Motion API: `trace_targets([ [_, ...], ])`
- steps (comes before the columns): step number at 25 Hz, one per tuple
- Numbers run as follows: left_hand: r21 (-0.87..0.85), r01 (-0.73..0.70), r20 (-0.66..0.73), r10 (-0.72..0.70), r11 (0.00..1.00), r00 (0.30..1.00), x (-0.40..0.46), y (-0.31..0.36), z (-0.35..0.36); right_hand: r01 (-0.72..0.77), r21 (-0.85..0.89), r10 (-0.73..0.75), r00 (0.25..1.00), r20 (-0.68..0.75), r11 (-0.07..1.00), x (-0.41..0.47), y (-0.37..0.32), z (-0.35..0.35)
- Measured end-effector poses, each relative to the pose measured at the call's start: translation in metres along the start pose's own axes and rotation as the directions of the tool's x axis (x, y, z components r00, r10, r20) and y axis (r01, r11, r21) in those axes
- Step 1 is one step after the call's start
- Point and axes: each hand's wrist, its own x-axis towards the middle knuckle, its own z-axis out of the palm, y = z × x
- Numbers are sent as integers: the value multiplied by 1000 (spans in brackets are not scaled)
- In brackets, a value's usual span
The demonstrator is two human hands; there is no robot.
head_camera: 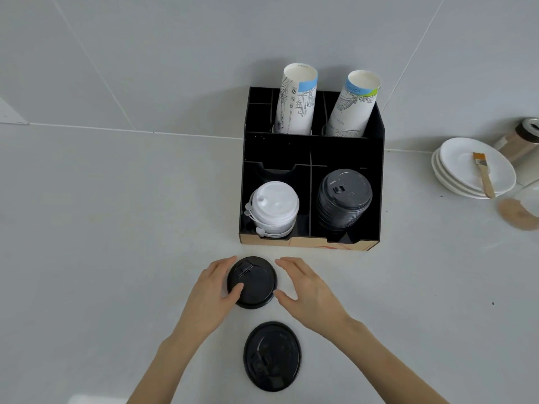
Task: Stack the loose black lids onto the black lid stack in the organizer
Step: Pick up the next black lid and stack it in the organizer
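Note:
Two loose black lids lie on the white counter. My left hand [214, 290] grips the farther black lid [256, 282] at its left rim, thumb on top. My right hand [303, 285] hovers open just right of that lid, fingers apart, thumb near its rim. The nearer black lid [271, 356] lies flat between my forearms, untouched. The black organizer [376, 182] stands behind, with the black lid stack [344, 199] in its front right compartment.
A stack of white lids [274, 208] fills the organizer's front left compartment. Two paper cup stacks [297, 100] stand in the back. At the right are stacked white plates [466, 176] with a brush [484, 176] and a jar [519, 141].

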Motion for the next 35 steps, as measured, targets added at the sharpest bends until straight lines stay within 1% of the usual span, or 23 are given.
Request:
trace_targets([
  [5,12,7,50,-7,1000,999,-3,-8,4,-53,-31,55,998,41,998,3,-7,19],
  [9,-29,11,63,-10,1000,998,-8,-11,9,-40,-38,42,998,49,998,7,-12,27],
  [13,-38,-4,130,9,999,992,-14,-12,11,-11,-43,15,995,96,999,8,-10,25],
  [16,36,-35,176,28,999,984,-13,-9,12,35,-61,-27,991,128,998,6,-6,24],
  [18,100,-49,183,30,994,983,-11,-8,13,41,-53,-34,991,131,998,5,-3,24],
  [21,111,-43,183,22,993,983,-9,-2,13,25,-28,-22,995,101,999,4,-2,22],
  [24,65,-35,180,23,997,983,-7,4,11,23,11,-23,999,46,1000,1,-1,16],
  [28,7,-62,122,60,998,991,-7,15,5,54,63,-53,998,-18,997,-4,-1,-1],
  [31,-17,-116,69,117,993,991,-7,30,1,93,62,-89,994,-65,994,-8,0,-21],
  [35,-7,-235,8,235,972,972,0,60,0,158,13,-154,973,-171,987,-14,2,-51],
])
